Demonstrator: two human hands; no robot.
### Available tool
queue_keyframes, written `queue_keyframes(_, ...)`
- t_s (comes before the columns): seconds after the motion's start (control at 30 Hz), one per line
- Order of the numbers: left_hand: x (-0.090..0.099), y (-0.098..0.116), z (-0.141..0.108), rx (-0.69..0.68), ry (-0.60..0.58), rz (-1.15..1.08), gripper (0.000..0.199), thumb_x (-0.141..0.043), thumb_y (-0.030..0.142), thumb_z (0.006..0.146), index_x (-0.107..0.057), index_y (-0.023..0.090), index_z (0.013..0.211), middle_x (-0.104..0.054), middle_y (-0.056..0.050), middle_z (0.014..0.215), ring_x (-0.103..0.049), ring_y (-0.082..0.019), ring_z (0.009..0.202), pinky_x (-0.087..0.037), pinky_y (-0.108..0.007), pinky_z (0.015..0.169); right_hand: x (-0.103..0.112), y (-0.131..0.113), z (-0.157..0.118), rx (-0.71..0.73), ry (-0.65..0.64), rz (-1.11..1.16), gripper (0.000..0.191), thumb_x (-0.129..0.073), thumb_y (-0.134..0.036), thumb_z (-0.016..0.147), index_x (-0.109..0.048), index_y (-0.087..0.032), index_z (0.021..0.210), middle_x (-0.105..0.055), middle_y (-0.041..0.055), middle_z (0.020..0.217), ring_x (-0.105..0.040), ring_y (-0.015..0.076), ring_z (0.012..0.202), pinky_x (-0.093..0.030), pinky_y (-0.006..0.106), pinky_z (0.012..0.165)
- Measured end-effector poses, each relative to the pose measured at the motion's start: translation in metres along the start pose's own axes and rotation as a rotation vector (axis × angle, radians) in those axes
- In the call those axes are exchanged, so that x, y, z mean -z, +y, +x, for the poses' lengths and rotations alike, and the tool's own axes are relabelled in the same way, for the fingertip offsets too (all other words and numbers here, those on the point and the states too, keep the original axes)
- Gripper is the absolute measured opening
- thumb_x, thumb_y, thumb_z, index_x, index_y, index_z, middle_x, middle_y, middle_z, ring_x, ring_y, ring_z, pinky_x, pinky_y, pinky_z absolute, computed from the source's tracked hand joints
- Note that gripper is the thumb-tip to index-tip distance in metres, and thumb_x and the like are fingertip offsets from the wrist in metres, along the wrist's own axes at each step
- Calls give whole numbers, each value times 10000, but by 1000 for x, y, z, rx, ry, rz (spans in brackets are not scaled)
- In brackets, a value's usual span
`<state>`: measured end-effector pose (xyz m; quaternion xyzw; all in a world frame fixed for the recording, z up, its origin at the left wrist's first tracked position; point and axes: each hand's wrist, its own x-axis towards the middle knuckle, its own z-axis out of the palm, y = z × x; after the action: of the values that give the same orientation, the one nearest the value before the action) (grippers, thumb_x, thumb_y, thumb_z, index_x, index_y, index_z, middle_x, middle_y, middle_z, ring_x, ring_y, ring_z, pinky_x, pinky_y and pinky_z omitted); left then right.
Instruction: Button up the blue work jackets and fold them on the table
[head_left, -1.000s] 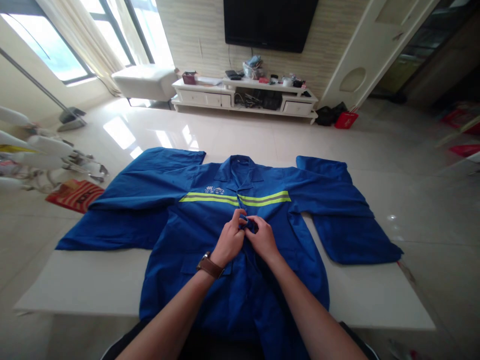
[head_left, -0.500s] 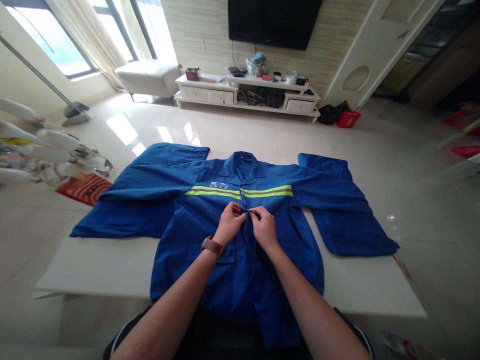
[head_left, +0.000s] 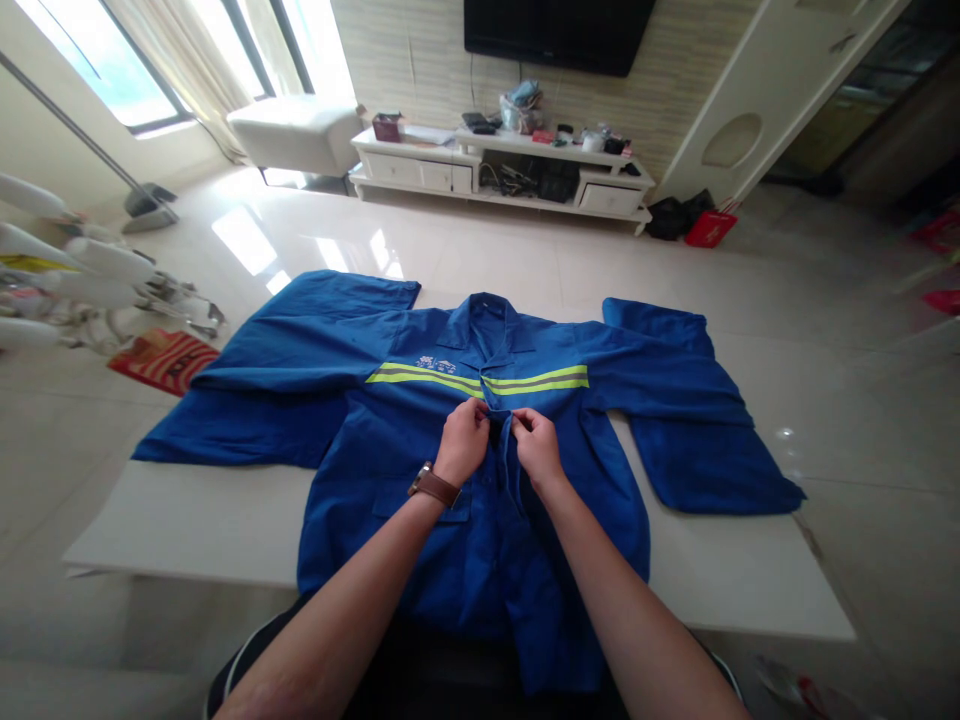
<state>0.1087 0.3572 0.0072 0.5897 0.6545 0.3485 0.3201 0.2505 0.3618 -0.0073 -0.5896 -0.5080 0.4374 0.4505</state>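
A blue work jacket (head_left: pixel 420 440) with a yellow and grey reflective stripe (head_left: pixel 536 381) across the chest lies spread front side up, its collar away from me and both sleeves folded out to the sides. My left hand (head_left: pixel 463 440) pinches the front edge of the jacket just below the stripe; a watch with a brown strap is on that wrist. Across a small gap, my right hand (head_left: pixel 537 445) grips the other front edge and lifts it a little. Below my hands the front hangs open. Any button between my fingers is too small to make out.
The jacket lies on a white table (head_left: pixel 742 560), hanging over its near edge. Beyond the tiled floor stand a white TV cabinet (head_left: pixel 420 172) and a white padded bench (head_left: pixel 292 135). A red striped bag (head_left: pixel 161 360) and a rack with white parts are at the left.
My hands have moved apart: the right has gone slightly right, drawing its jacket edge away from the left one. The camera view has shifted slightly.
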Motion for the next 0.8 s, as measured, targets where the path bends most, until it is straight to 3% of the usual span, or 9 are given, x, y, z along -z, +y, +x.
queue_keyframes(0.17,2,-2,1,-22,-23,23,222,-578,68,860,-725,166,995,-710,-57,913,-658,-184,843,-517,-313,847,3,10,2,57,61,-134,191,-594,-338,831,-709,-187,848,-739,79,824,-662,239,782,-518,343,766)
queue_keyframes(0.27,3,-3,1,-46,-12,29,247,-587,78,858,-745,168,1025,-708,-57,914,-657,-180,831,-518,-305,828,4,8,-2,179,130,-274,141,-548,-235,822,-661,-201,899,-709,75,897,-639,235,856,-507,336,787)
queue_keyframes(0.33,3,-3,1,-52,-8,32,244,-601,85,849,-750,164,1026,-705,-52,889,-654,-175,806,-517,-300,812,3,1,-6,288,162,-351,208,-485,-146,791,-624,-208,932,-677,73,945,-618,230,910,-495,330,807)
queue_keyframes(0.43,5,-2,1,-58,-12,17,253,-611,82,833,-753,154,1029,-703,-46,856,-648,-167,774,-515,-289,788,0,-10,-14,438,111,-422,267,-414,-88,804,-610,-216,933,-663,66,967,-596,226,962,-467,341,870)
queue_keyframes(0.5,5,-2,1,-64,-17,12,269,-606,72,824,-754,153,1033,-708,-47,860,-649,-165,774,-513,-285,780,-2,-16,-18,490,65,-480,206,-453,-135,871,-625,-217,951,-682,60,998,-593,232,1002,-441,355,903)
queue_keyframes(0.63,6,-4,1,-83,-20,31,283,-601,69,819,-758,174,1029,-711,-48,885,-654,-170,800,-513,-289,792,-4,-16,-21,438,60,-596,123,-607,-273,922,-660,-220,1020,-716,51,1051,-591,251,1054,-404,361,886)
queue_keyframes(0.8,5,-7,0,-100,-38,43,265,-602,74,829,-757,188,1011,-702,-36,870,-649,-169,791,-513,-293,791,-1,-8,-15,336,3,-651,114,-603,-228,938,-692,-231,1009,-739,39,1013,-598,245,1014,-384,349,835)
